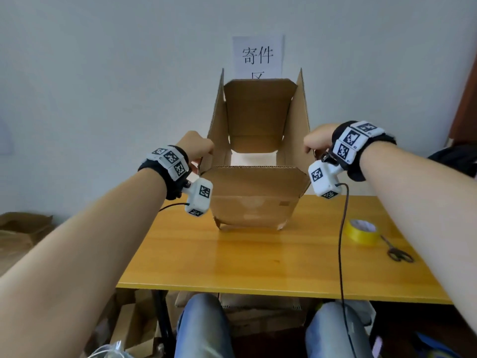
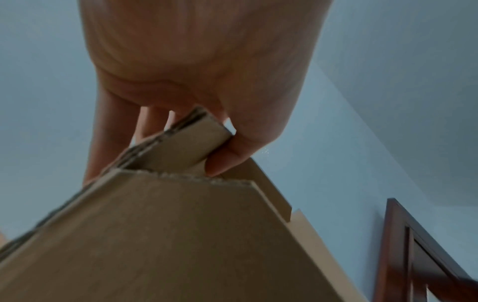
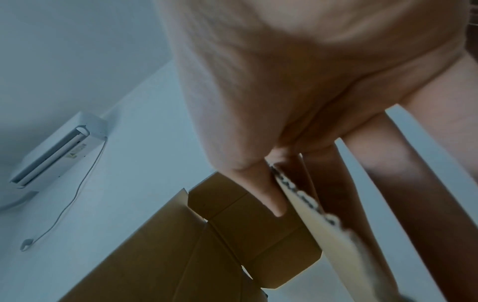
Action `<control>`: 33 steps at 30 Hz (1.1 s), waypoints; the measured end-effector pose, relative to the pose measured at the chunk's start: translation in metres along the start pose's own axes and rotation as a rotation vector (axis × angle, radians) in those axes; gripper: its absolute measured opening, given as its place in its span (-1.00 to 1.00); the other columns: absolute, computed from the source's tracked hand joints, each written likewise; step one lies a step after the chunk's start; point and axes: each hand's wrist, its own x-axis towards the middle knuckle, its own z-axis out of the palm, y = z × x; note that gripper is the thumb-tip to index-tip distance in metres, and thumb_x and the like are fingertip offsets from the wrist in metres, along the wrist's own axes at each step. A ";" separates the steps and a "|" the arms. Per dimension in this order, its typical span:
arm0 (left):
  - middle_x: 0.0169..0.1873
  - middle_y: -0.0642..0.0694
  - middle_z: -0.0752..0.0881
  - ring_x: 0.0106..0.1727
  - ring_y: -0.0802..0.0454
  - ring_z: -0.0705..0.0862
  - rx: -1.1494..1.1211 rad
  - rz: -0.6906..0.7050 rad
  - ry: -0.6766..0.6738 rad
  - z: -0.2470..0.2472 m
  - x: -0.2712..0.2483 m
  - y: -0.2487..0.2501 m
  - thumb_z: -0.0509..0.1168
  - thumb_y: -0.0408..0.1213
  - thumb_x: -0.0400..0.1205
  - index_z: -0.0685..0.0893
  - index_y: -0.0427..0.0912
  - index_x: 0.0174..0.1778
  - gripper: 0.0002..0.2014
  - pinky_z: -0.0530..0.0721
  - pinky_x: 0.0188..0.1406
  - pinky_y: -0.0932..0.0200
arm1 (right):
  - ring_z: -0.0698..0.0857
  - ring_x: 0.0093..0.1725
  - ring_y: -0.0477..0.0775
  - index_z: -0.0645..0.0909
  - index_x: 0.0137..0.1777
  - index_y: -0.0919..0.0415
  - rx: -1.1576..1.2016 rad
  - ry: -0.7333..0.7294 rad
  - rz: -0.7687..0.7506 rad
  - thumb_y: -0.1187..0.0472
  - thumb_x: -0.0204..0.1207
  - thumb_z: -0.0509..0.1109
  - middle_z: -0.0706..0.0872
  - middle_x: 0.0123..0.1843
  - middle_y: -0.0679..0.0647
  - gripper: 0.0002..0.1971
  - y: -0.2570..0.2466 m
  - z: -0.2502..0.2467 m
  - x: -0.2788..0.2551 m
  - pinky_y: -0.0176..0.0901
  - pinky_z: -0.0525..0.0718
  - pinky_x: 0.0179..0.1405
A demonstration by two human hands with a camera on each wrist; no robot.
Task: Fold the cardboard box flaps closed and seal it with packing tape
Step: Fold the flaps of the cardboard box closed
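A brown cardboard box point(image 1: 254, 200) stands on the yellow wooden table point(image 1: 232, 259), its top open and all of its top flaps upright. My left hand point(image 1: 205, 153) pinches the near corner of the left flap point(image 2: 186, 147) between thumb and fingers. My right hand point(image 1: 309, 148) pinches the near edge of the right flap point(image 3: 308, 202) the same way, thumb inside and fingers outside. A roll of yellow packing tape point(image 1: 361, 231) lies flat on the table to the right of the box, away from both hands.
Scissors point(image 1: 398, 253) lie just right of the tape near the table's right edge. A paper sign point(image 1: 258, 56) hangs on the wall behind the box. Flattened cardboard point(image 1: 23, 233) lies on the floor at left and under the table. A wall air conditioner point(image 3: 51, 159) is overhead.
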 end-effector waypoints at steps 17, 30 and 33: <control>-0.49 -0.20 0.62 -0.40 -0.16 0.58 0.069 0.077 0.186 0.003 0.042 0.003 0.28 -0.48 0.36 0.67 -0.22 -0.51 -0.84 0.73 -0.37 0.03 | 0.68 -0.21 0.17 0.66 0.10 0.26 0.613 0.299 -0.117 0.20 0.60 0.34 0.66 -0.21 0.16 -0.83 0.001 0.019 0.027 -0.08 0.68 -0.21; -0.05 -0.22 0.79 -0.08 -0.19 0.77 -0.110 0.126 0.116 0.006 0.066 0.047 0.19 -0.43 0.57 0.82 -0.12 0.02 -0.69 0.84 -0.25 -0.12 | 0.70 0.25 0.32 0.79 0.09 0.30 0.801 0.438 -0.245 0.11 0.57 0.36 0.80 0.17 0.27 -0.70 -0.011 0.000 0.059 0.17 0.68 0.28; -0.06 -0.19 0.77 -0.11 -0.18 0.72 -0.105 0.121 0.125 0.012 0.070 0.048 0.22 -0.38 0.62 0.84 -0.10 -0.07 -0.74 0.84 -0.17 -0.16 | 0.54 0.34 0.10 0.79 -0.09 -0.08 0.667 0.420 -0.274 -0.01 0.55 0.34 0.74 0.12 -0.12 -0.82 -0.014 0.011 0.065 0.05 0.49 0.31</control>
